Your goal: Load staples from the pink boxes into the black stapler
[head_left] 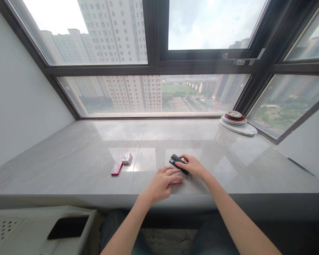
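My right hand grips a black stapler from its right side, thumb across the top, and the stapler lies slantwise at the sill. Just below it, my left hand has its fingers curled over a small red-edged box, mostly hidden under them. To the left, a small white-and-pink box sits against a longer flat pink-and-red box; neither hand touches these two.
Both hands work over a glossy grey tiled sill. A stack of plates stands in the far right corner by the window. A thin dark strip lies along the right wall. A white perforated surface with a dark phone-like rectangle is at lower left.
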Demonstrator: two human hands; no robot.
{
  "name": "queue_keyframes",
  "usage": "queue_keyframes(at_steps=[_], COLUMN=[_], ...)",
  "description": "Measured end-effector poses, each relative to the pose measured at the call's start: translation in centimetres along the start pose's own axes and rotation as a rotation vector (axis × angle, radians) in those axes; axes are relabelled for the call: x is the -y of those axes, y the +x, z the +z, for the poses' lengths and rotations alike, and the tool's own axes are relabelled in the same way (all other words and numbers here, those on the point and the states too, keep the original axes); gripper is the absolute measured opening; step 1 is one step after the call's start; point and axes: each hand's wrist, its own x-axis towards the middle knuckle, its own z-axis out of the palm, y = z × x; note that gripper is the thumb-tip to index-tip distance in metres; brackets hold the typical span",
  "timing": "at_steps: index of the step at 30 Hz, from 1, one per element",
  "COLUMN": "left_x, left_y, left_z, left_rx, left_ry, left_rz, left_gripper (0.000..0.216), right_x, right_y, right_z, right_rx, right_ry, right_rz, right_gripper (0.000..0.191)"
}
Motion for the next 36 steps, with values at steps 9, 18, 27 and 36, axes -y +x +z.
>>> queue_keyframes(at_steps=[9,18,27,36], left_x=[5.3,3.5,5.8,9.9], left_y=[-2.8,-0.2,-5.4,-11.3], left_z=[-3.5,0.1,-4.3,-6.3], left_rx=[-0.065,-0.079,-0.653,-0.31], left_ry=[0.044,-0.053,0.342,0.522], left_rz=[-0.328,-0.283,-0.785,-0.942], left_gripper=[0.056,0.078,0.045,0.054], right_x=[-0.2,2.6,2.5,2.8], right_y=[-3.7,-4.9,-5.9,-5.4], right_z=[1.8,4.5,4.8,5.4], right_rx=[0.032,-0.156,-0.35,-0.26], right_ry=[0.35,0.189,0.205,0.034], right_rz=[0.152,0.072,0.173,0.154], right_gripper=[0.059,0.055,0.063,0.063])
